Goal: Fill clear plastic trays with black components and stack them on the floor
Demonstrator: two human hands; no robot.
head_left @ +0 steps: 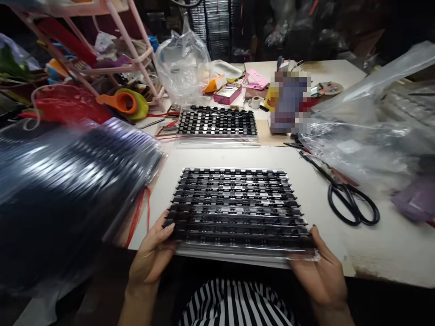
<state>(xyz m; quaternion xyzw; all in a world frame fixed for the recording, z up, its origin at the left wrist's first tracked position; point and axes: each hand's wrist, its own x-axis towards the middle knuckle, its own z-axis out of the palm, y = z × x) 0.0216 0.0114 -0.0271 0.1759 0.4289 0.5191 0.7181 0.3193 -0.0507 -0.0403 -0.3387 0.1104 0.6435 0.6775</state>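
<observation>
At the lower centre of the frame, a shallow, clear plastic tray is held by two bare hands at the near edge of a white tabletop. The tray is filled with close rows of black, notched strips laid from side to side. Its near left corner is gripped by the left hand, with the thumb laid over the edge and the fingers partly hidden beneath. The near right corner is clasped by the right hand, with the thumb raised against the side and the fingers underneath. Below, a black-and-white striped garment is seen.

At the upper centre, well apart from the held tray, a second clear tray of black and silvery pieces is set on the table. The left side of the frame is filled by a large, dark, shiny plastic-wrapped bundle, blurred. A pale pink plastic rack is placed at the upper left, with an orange, cup-shaped plastic object just beside it. At the right, a pair of black-handled scissors is laid near crumpled, clear plastic sheeting.
</observation>
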